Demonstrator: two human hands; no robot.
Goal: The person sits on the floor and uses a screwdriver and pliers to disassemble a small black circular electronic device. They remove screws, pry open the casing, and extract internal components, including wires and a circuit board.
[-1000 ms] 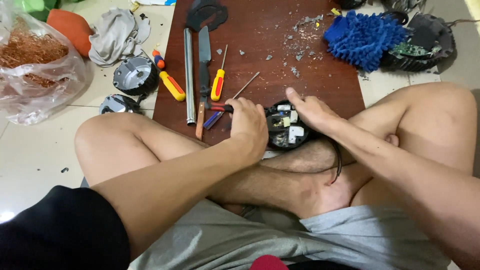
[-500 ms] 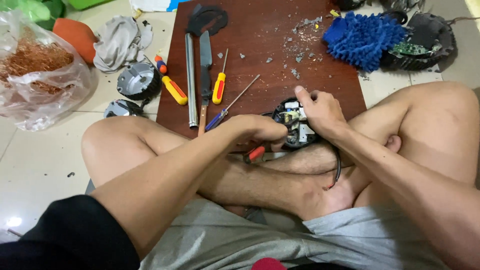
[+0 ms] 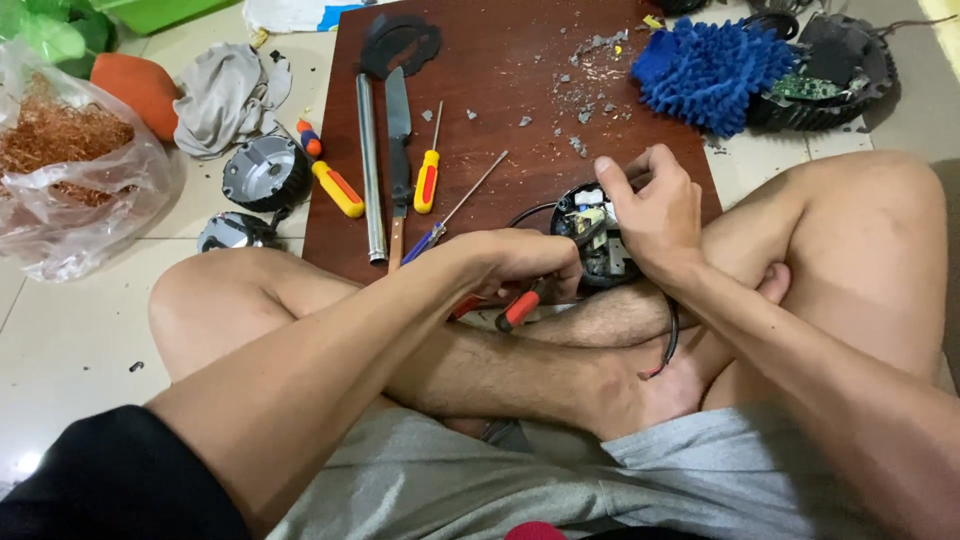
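You are gripping a pair of red-handled pliers in your left hand, fingers wrapped shut around the handles, with the tool's long axis running from your shin up and to the right toward the round black electronic module. That module is sitting at the near edge of the dark red board, just beside your knee. Your right hand is lying over its far side, fingers curled down on the rim to steady it (thumb tucked out of sight). The plier jaws seem to be reaching the module's left edge, though your knuckles are hiding the contact. The left hand is the nearer one to the circuit board inside.
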